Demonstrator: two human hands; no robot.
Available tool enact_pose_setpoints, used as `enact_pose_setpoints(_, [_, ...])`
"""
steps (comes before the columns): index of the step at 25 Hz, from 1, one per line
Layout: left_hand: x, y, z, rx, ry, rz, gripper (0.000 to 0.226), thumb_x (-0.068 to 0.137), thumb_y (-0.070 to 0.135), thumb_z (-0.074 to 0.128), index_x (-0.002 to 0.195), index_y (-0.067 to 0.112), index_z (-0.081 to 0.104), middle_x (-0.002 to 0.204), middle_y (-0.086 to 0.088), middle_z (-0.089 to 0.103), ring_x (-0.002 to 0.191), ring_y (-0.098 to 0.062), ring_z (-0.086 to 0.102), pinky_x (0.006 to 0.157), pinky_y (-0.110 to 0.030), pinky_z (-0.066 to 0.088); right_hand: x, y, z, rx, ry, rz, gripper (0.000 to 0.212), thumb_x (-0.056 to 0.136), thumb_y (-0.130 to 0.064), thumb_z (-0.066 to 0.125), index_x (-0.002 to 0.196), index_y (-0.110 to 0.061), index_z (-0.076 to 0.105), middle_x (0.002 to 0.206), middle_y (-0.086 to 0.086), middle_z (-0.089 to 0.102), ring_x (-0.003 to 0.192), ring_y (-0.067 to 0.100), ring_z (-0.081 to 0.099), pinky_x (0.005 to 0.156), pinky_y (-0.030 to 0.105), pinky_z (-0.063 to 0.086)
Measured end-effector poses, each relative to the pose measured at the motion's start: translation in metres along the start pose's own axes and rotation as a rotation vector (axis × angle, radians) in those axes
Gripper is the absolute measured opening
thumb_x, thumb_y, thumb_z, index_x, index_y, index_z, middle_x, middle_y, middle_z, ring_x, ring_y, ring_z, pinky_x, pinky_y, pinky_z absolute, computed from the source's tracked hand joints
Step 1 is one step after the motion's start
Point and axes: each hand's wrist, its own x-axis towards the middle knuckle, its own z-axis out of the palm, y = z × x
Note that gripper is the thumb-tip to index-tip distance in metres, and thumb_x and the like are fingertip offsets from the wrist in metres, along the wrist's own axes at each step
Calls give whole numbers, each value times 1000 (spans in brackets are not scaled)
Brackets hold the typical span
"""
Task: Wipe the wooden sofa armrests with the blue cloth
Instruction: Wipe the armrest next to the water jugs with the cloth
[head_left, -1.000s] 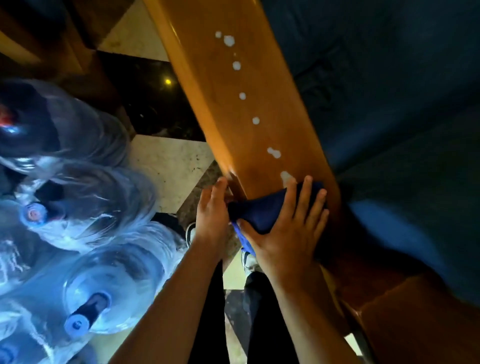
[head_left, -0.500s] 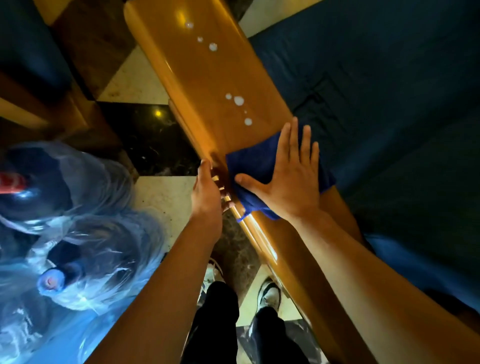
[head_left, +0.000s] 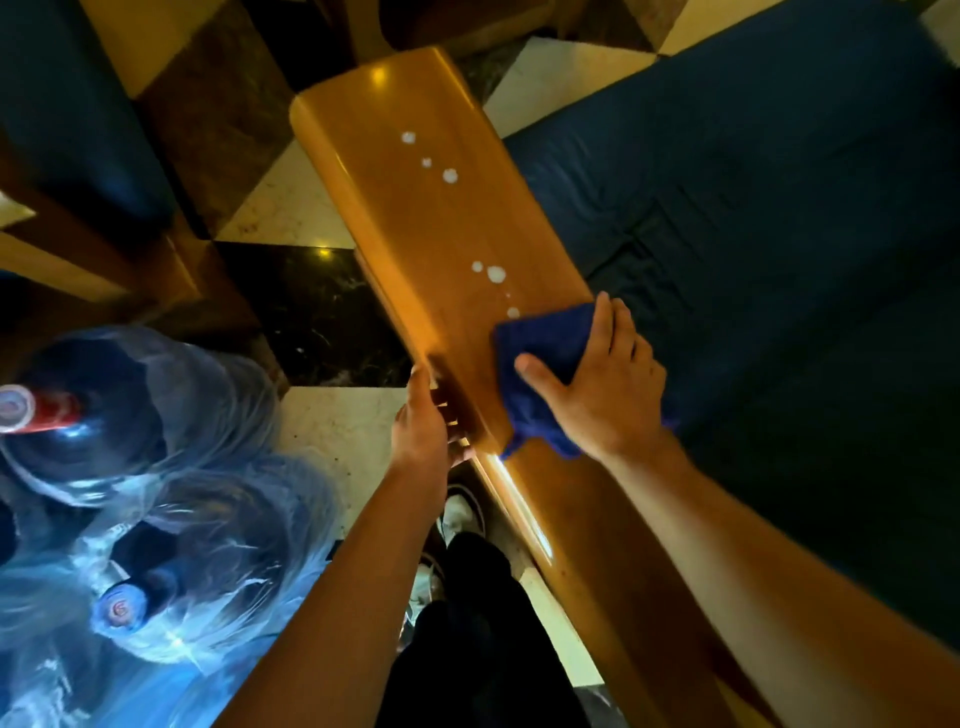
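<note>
- Left hand (head_left: 423, 418) on the armrest's outer edge at about 8 o'clock from the cloth, fingers curled round the rim, steadying.
- Armrest (head_left: 415, 218) running long from 5 o'clock up to 11 o'clock.
- White spots (head_left: 496, 274) ahead of the cloth toward 11 o'clock, nearest one just beside its front edge.
- Blue cloth (head_left: 545, 345) flat on the wood.
- Right hand (head_left: 602, 389) spread flat, pressing the cloth down; nearer the spots, likely pushing toward 11 o'clock.

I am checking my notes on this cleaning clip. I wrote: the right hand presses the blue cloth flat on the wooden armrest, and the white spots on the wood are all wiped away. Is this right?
Not quite. The right hand does press the blue cloth flat on the wooden armrest, but the head view shows white spots left on the wood beyond the cloth.
</note>
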Motion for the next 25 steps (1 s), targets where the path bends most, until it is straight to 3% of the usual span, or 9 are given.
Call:
enact_pose_setpoints(3, [11,18,0,0,24,30,60,98,65,40,115,14,66,109,-13,75,98,-32,73,84,-48,60,88,-16,-2,284,-70,70,101,76,-90,41,138,-12,51,135,17,63,121,38,62,93,42,50])
enact_pose_setpoints(6, [19,27,-4,9,16,65,59,100,64,36,104,15,68,100,-12,77,90,-31,75,63,-37,60,129,-10,-1,530,-113,67,68,91,-74,48,118,-15,65,114,7,73,116,34,66,79,24,43])
enact_pose_setpoints(8, [13,24,-11,18,23,56,61,101,64,34,103,15,69,93,-12,79,87,-30,77,56,-34,61,109,6,5,623,-91,4,48,99,-58,51,123,-19,66,116,-2,70,118,23,64,79,11,37])
enact_pose_setpoints(10, [10,21,-16,33,17,58,61,101,63,34,101,14,70,86,-9,81,82,-27,78,55,-33,61,67,27,7,615,-9,-75,47,98,-52,50,135,-25,57,131,7,66,119,10,58,87,4,31])
enact_pose_setpoints(12, [3,20,-12,29,24,37,59,101,62,35,101,15,69,91,-11,80,84,-28,77,62,-37,61,7,50,9,412,4,-152,64,95,-56,47,149,-24,40,153,12,49,136,15,48,107,11,28])
enact_pose_setpoints(14, [-6,20,0,-3,16,3,54,101,61,36,100,17,67,99,-11,76,89,-29,74,70,-40,59,-70,61,20,77,-10,-242,87,95,-61,43,163,-15,17,170,13,19,156,29,20,125,37,18])
enact_pose_setpoints(18, [-9,18,2,-17,33,-41,57,102,60,34,93,17,69,93,-9,76,82,-26,72,83,-45,59,-157,38,43,-178,-13,-360,99,86,-56,51,163,-8,9,171,15,6,155,43,15,122,59,20])
enact_pose_setpoints(22, [4,38,-23,84,93,26,65,105,57,25,93,15,73,86,-8,79,78,-23,72,93,-45,50,-68,-55,39,-156,34,-385,103,83,-36,74,161,-5,14,170,20,12,156,43,12,124,58,18])
enact_pose_setpoints(25, [13,64,-31,-54,65,94,59,105,56,30,104,14,71,92,-10,77,81,-25,71,81,-42,55,21,-143,29,-89,93,-439,70,103,-28,48,162,-8,15,171,16,14,157,39,12,126,55,18])
